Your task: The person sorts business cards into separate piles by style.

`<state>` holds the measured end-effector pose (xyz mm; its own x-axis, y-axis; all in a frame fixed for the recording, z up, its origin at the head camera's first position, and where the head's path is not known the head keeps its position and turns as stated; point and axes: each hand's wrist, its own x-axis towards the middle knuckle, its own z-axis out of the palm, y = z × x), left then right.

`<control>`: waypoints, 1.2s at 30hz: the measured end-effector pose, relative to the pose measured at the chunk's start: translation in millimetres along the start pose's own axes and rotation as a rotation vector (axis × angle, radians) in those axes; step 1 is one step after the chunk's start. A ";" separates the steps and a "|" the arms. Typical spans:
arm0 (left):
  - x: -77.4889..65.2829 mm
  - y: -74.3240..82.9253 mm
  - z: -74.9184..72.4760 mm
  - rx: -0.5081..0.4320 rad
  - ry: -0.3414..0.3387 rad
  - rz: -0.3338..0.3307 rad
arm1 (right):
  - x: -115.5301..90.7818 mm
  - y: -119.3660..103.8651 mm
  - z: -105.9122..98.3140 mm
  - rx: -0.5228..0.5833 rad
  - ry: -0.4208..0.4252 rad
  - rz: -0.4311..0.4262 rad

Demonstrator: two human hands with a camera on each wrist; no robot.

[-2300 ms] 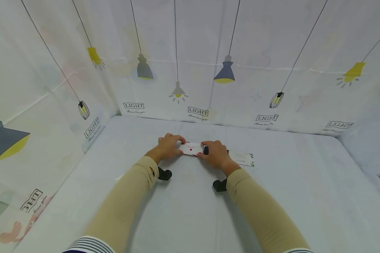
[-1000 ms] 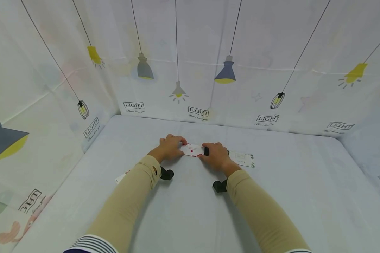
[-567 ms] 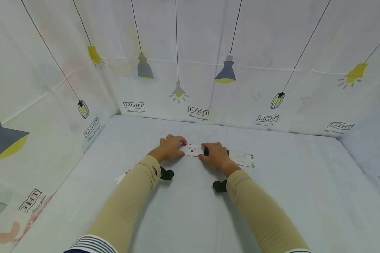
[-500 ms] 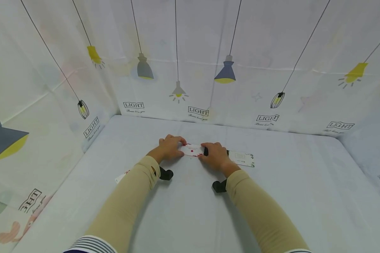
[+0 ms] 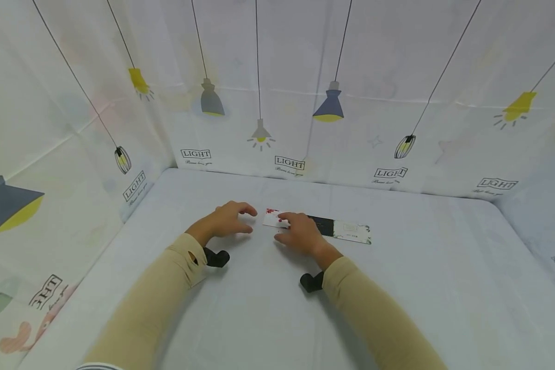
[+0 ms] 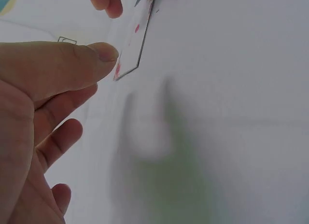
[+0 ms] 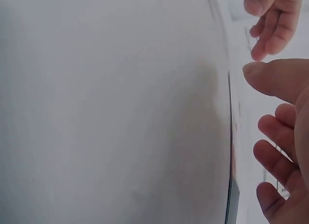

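Note:
A white card with red flowers [image 5: 271, 220] lies on the white table, a red dot near its middle. Edge to edge with it, a black card [image 5: 322, 226] and a white card with green leaf corners [image 5: 352, 233] continue the row to the right. My left hand [image 5: 226, 220] hovers just left of the row, thumb and fingers apart and holding nothing. Over the red-flowered card is my right hand [image 5: 300, 232], its fingers loosely bent around nothing and hiding part of that card and the black one. In the left wrist view the card's corner [image 6: 130, 52] shows beyond my thumb.
Part of another pale card [image 5: 198, 280] peeks out from under my left sleeve [image 5: 143, 298]. A white cloth wall [image 5: 240, 139] printed with lamps rises behind the table [image 5: 421, 267] and at its sides. Black camera mounts [image 5: 217, 258] sit at both wrists.
Both hands have let go of the red-flowered card. My left hand has moved away to the left; my right hand has shifted slightly left and nearer, uncovering the black card.

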<state>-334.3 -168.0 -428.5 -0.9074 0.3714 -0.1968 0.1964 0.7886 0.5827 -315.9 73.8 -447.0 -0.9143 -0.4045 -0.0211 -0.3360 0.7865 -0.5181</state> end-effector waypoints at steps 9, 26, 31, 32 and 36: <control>-43.5 -25.7 -5.6 -0.051 0.008 -0.022 | -14.2 -30.1 19.4 0.062 -0.068 -0.117; -96.7 -62.4 -11.5 -0.099 0.037 -0.084 | -28.3 -81.6 61.5 0.045 -0.115 -0.201; -105.4 -72.4 -16.2 -0.075 0.034 -0.097 | -32.5 -91.9 66.1 0.018 -0.122 -0.211; -107.2 -74.2 -16.5 -0.078 0.037 -0.100 | -32.8 -93.9 67.2 0.014 -0.122 -0.217; -112.8 -80.4 -15.2 -0.115 0.034 -0.094 | -33.4 -103.1 73.1 -0.025 -0.134 -0.231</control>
<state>-253.3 -280.7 -441.2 -0.9321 0.2806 -0.2292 0.0682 0.7572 0.6496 -234.1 -27.9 -455.4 -0.7753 -0.6313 -0.0183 -0.5393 0.6768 -0.5011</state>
